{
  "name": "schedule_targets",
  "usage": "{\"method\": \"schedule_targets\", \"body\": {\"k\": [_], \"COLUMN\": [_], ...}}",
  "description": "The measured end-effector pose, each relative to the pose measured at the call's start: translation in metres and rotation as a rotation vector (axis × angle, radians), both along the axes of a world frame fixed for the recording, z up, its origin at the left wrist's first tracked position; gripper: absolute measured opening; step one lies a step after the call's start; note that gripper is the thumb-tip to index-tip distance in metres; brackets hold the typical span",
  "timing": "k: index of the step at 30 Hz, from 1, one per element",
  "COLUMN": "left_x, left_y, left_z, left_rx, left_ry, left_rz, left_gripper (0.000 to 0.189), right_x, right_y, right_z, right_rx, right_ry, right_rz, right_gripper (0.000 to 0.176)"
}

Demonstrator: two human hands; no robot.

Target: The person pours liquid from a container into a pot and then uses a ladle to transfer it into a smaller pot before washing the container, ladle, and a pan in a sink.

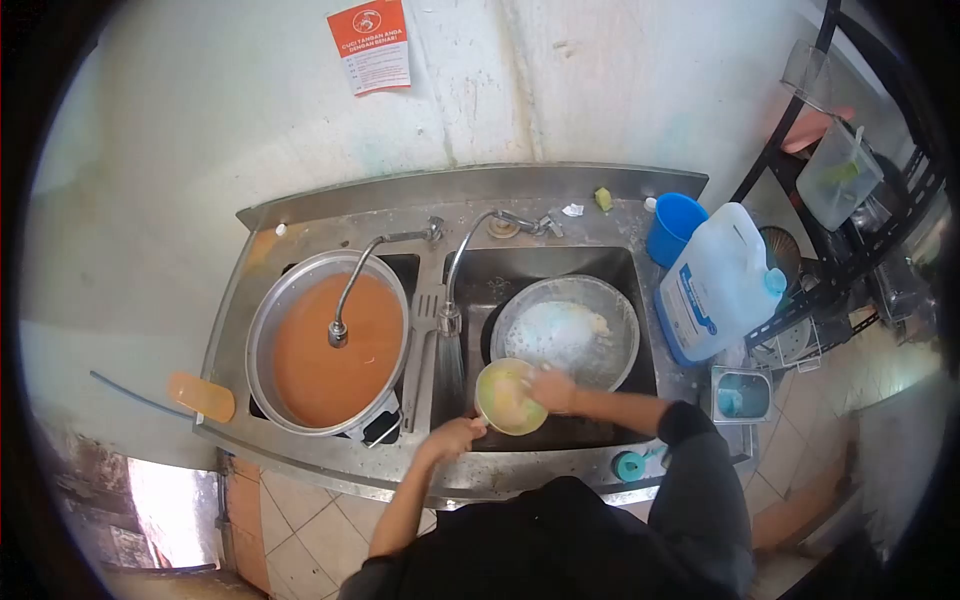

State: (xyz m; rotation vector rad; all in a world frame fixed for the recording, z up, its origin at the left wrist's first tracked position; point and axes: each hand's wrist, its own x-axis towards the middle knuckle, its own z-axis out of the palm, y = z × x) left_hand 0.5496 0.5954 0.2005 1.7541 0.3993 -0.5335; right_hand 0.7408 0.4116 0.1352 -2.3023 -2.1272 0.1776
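My left hand (452,440) is closed on the handle of a small yellow-green bowl (496,412), tilted over the right sink basin. At the bowl's right rim is my right hand (550,388), its fingers blurred and reaching toward the inside; what they hold, if anything, is hard to make out. Just behind the bowl, a large round metal basin (622,345) with white foam (560,330) sits in the sink. Water runs from the right faucet (450,318), left of the bowl.
A big pot of orange-brown liquid (330,375) fills the left sink under another faucet (338,328). On the right stand a blue cup (677,230), a large jug (715,285) and a steel container (742,396). A turquoise lid (629,465) lies on the front edge.
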Motion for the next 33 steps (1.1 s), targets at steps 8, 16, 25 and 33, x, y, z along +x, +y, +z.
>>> {"method": "schedule_targets", "body": {"k": [8, 16, 25, 33], "left_x": [0.007, 0.0, 0.01, 0.052], "left_y": [-0.026, -0.021, -0.017, -0.024], "left_z": [0.008, 0.002, 0.004, -0.006], "left_rx": [0.104, 0.187, -0.107, -1.506], "left_ry": [0.254, 0.124, 0.242, 0.495], "left_rz": [-0.02, 0.092, 0.259, 0.688], "left_gripper": [0.036, 0.032, 0.031, 0.023], "right_x": [-0.047, -0.066, -0.051, -0.035], "right_y": [0.052, 0.058, 0.026, 0.016], "right_z": [0.034, -0.052, -0.031, 0.084], "right_rx": [-0.183, 0.205, 0.303, 0.43], "right_ry": [0.57, 0.82, 0.577, 0.13], "right_rz": [-0.499, -0.249, -0.453, -0.718], "right_gripper": [0.032, 0.033, 0.042, 0.031]}}
